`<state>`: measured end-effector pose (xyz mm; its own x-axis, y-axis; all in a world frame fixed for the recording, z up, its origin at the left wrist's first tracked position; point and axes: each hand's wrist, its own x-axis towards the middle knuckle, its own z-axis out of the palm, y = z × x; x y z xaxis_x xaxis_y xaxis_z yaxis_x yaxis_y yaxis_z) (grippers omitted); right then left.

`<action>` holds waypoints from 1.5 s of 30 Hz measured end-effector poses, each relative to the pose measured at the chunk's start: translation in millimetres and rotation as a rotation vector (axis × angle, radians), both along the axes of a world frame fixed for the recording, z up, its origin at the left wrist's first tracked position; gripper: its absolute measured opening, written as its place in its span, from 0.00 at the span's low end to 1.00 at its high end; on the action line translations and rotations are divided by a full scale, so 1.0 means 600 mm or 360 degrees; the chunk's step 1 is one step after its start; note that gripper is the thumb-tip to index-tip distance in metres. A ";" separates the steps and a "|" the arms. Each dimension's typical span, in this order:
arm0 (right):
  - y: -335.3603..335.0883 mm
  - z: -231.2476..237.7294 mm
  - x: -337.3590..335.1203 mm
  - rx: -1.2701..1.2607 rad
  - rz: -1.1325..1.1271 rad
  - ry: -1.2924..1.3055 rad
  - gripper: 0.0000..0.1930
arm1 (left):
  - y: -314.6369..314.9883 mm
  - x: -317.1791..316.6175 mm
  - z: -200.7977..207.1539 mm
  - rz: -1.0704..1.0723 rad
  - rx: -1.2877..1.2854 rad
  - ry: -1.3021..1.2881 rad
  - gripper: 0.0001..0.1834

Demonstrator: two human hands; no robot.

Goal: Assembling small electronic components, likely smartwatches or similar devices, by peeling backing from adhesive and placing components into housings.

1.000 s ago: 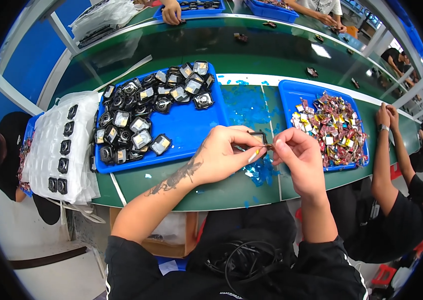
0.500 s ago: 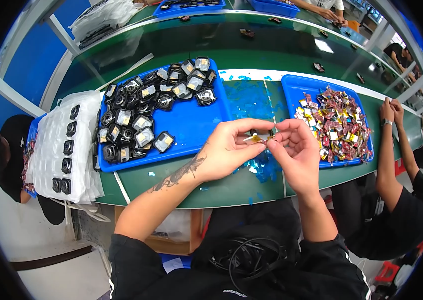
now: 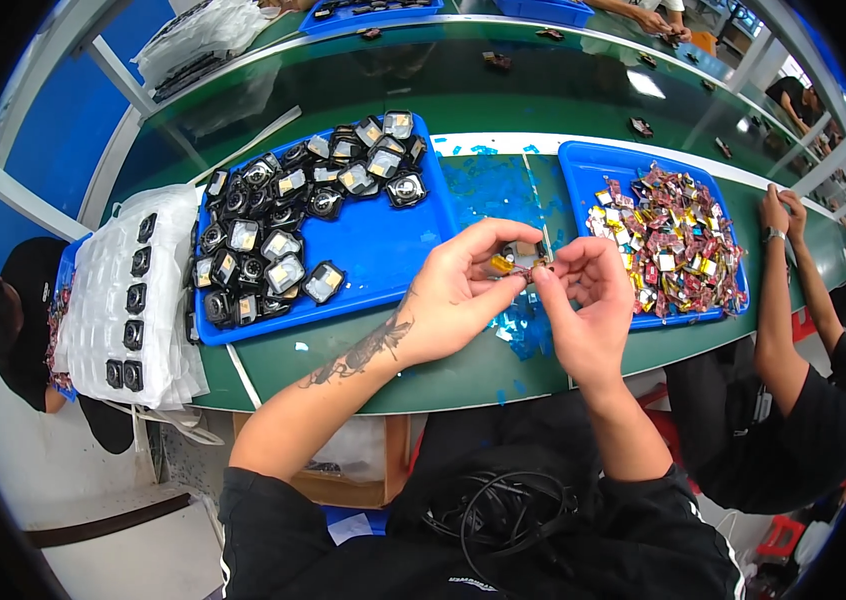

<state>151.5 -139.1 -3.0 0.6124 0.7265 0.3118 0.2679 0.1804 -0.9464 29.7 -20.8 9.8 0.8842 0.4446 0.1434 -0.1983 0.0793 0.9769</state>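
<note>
My left hand (image 3: pixel 458 295) and my right hand (image 3: pixel 588 315) meet over the green bench between two blue trays. Between the fingertips of both is a small electronic part (image 3: pixel 503 265) with a yellow piece and a dark end; the fingers hide much of it. Left of my hands, a blue tray (image 3: pixel 388 270) holds many black square-cornered housings (image 3: pixel 325 282) with clear or round faces. To the right, another blue tray (image 3: pixel 575 180) carries a heap of small parts (image 3: pixel 668 245) in yellow, white and reddish brown.
White plastic blister trays (image 3: pixel 93 310) with several black housings lie at the left. Scraps of blue film (image 3: pixel 488 190) litter the bench. Beyond runs a green conveyor belt (image 3: pixel 423 90) with scattered small parts. A co-worker's arms (image 3: pixel 778 290) are at the right.
Both hands have shifted slightly up and left, still together. The small part between them has turned, showing its yellow piece at a different angle.
</note>
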 end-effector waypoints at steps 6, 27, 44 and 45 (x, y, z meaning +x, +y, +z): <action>0.001 -0.005 -0.011 0.0057 -0.0091 -0.0058 0.13 | -0.007 0.006 -0.018 0.0093 0.0061 -0.0077 0.20; 0.262 0.054 0.199 -0.0687 0.0082 -0.0848 0.25 | 0.115 -0.140 0.027 0.0870 0.2217 0.1220 0.18; 0.232 0.048 0.306 -0.0738 -0.0186 -0.1146 0.10 | 0.102 -0.096 0.054 0.0463 0.0278 0.0281 0.09; 0.204 0.057 0.299 -0.0642 0.0034 -0.1211 0.08 | 0.090 -0.084 0.070 0.0413 -0.0012 0.0160 0.11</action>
